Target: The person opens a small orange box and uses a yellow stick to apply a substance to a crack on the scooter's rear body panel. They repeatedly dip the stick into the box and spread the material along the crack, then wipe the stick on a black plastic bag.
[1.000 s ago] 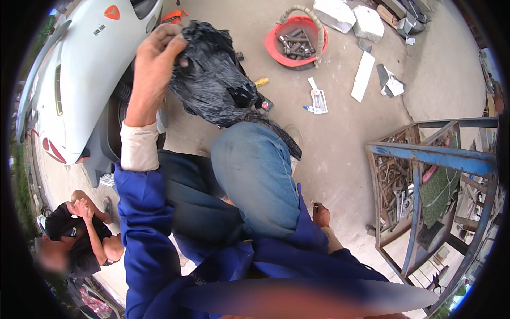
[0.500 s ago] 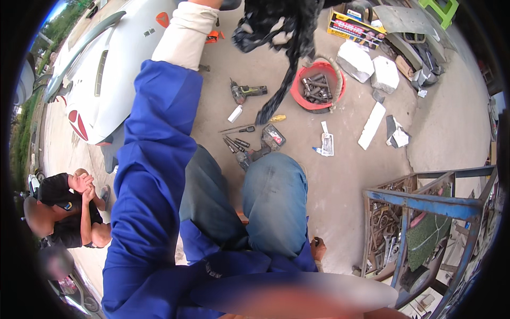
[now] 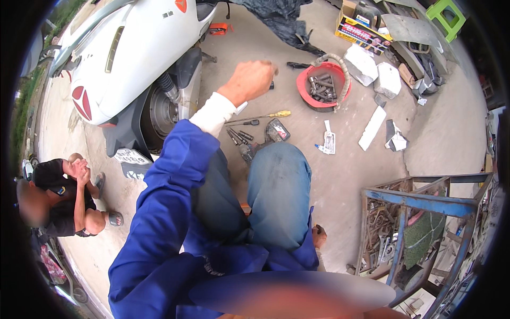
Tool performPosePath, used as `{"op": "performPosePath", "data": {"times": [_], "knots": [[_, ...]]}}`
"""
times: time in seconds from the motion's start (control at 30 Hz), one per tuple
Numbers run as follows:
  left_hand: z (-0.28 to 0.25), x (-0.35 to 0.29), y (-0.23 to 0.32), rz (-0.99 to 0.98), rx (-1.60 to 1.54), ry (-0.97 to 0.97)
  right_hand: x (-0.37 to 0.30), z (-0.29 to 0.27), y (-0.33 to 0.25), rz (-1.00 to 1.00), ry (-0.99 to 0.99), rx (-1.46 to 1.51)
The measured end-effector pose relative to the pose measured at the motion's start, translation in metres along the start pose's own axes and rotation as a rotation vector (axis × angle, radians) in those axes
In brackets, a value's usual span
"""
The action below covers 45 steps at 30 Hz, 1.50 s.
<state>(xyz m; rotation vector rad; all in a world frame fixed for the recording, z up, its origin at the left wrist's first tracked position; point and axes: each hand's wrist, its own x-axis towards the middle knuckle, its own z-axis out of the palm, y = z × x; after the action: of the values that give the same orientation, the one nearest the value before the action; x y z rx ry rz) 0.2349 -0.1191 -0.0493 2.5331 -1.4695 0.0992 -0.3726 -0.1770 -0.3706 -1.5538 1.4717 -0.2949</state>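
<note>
My left hand (image 3: 248,81) is stretched out over the floor, back of the hand up and fingers curled down. What they hold, if anything, is hidden. Under it, a cordless drill is covered except for a small dark end. Beyond the hand lies a crumpled black plastic sheet (image 3: 281,24). Nearer my knees are a yellow-handled screwdriver (image 3: 279,114), several dark sockets (image 3: 239,137) and a second power tool with its battery (image 3: 277,131). My right hand (image 3: 319,236) hangs low beside my right knee, partly hidden, fingers curled near something dark.
A red helmet (image 3: 304,90) full of sockets sits ahead, beside white foam blocks (image 3: 387,80). At left stands a white scooter (image 3: 127,58) with its rear wheel exposed. A blue metal rack (image 3: 435,202) holds tools at right. Another person (image 3: 64,196) squats at far left.
My left hand has come back from the top edge and let go of the black plastic sheet, which now lies farther off. The scooter's wheel and the screwdriver handle show more.
</note>
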Motion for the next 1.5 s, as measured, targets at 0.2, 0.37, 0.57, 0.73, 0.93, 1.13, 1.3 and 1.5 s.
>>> {"op": "performPosePath", "data": {"times": [0.2,0.37,0.57,0.73,0.93,1.13,1.3,1.5], "knots": [[-0.030,-0.040,0.022,-0.013,-0.410,0.375,0.073,0.015,-0.080,-0.016,0.031,0.407],[-0.027,-0.064,0.045,-0.133,-0.938,0.364,0.093,-0.002,-0.302,-0.188,-0.155,0.920],[-0.029,-0.081,0.034,-0.301,-1.377,0.586,-0.023,0.052,-0.552,-0.657,-0.559,1.005],[-0.049,-0.092,0.029,-0.331,-1.676,0.678,-0.058,0.127,-0.586,-0.631,-0.751,0.956],[-0.047,-0.107,0.007,-0.371,-1.653,0.643,-0.041,0.162,-0.554,-0.519,-0.797,0.858],[-0.055,-0.103,0.015,-0.420,-1.629,0.651,-0.048,0.163,-0.559,-0.531,-0.824,0.839],[-0.056,-0.103,0.015,-0.403,-1.578,0.604,-0.046,0.162,-0.558,-0.574,-0.829,0.835],[-0.052,-0.104,0.011,-0.348,-1.553,0.615,-0.043,0.156,-0.558,-0.587,-0.811,0.802]]}}
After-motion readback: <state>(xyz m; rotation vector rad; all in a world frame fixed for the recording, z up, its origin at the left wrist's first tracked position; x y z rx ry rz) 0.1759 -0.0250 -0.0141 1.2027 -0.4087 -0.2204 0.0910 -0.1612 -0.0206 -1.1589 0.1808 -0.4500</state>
